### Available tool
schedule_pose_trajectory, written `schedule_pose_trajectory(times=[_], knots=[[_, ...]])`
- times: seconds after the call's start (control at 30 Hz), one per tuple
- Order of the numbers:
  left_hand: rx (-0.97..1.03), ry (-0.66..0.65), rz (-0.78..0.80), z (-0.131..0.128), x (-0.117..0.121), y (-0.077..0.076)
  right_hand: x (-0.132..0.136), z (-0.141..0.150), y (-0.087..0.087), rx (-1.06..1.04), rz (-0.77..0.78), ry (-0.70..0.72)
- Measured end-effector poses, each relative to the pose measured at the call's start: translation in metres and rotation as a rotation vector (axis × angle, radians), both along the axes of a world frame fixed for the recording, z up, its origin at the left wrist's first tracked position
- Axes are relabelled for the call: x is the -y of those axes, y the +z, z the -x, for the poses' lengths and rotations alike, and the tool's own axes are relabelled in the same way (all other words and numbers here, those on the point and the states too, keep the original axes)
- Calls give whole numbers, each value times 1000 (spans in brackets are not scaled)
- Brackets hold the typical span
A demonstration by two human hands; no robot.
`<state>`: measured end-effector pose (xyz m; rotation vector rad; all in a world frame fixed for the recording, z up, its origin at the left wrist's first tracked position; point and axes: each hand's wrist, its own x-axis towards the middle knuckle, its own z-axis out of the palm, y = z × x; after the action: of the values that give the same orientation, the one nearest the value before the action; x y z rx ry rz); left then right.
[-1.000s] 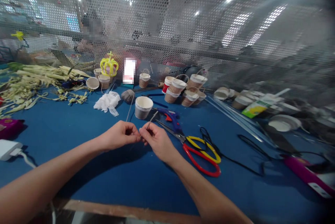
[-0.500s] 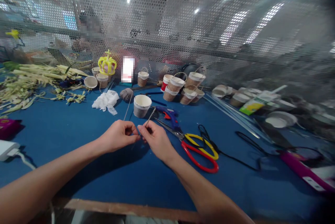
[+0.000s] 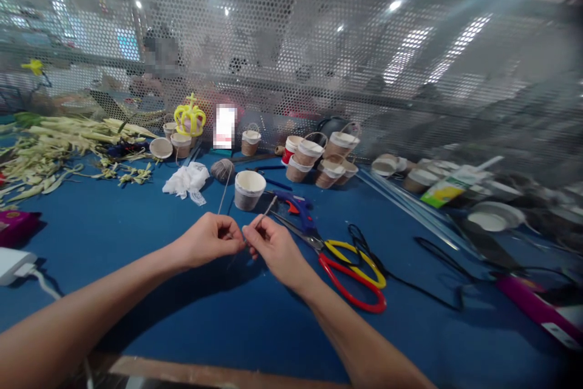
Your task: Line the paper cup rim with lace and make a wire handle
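Observation:
My left hand (image 3: 210, 239) and my right hand (image 3: 272, 245) meet fingertip to fingertip over the blue table (image 3: 182, 316). Both are closed in a pinch on a thin grey string (image 3: 224, 190) that runs back to a ball of twine (image 3: 222, 169). A short free end of the string (image 3: 268, 209) sticks up from my right fingers. Just behind the hands stands a white paper cup (image 3: 248, 189) wrapped in twine.
Red and yellow scissors (image 3: 346, 267) and a blue glue gun (image 3: 296, 202) lie right of my hands. Several small cups (image 3: 319, 158) and a yellow crown (image 3: 190, 119) stand at the back. Pale leaf strips (image 3: 54, 146) lie left. A perforated metal screen (image 3: 319, 61) bounds the table.
Both hands keep their pinch on the string with only small finger movements. The view shifted slightly.

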<state>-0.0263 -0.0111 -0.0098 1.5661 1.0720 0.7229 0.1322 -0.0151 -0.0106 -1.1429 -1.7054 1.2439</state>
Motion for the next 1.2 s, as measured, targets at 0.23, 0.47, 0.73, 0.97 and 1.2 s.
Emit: schedule_pose_trajectory(times=[0.23, 0.47, 0.73, 0.97, 1.2], knots=[[-14, -8, -9, -1, 1, -1, 1, 1, -3, 29, -45, -43], [53, -58, 46, 3, -1, 1, -2, -3, -3, -72, 23, 94], [-4, -118, -13, 6, -2, 7, -1, -2, -3, -64, 29, 19], [-85, -105, -60, 4, -1, 7, 1, 0, -4, -21, -8, -8], [-53, -59, -29, 0, 1, 5, 2, 1, -3, -28, -7, 50]])
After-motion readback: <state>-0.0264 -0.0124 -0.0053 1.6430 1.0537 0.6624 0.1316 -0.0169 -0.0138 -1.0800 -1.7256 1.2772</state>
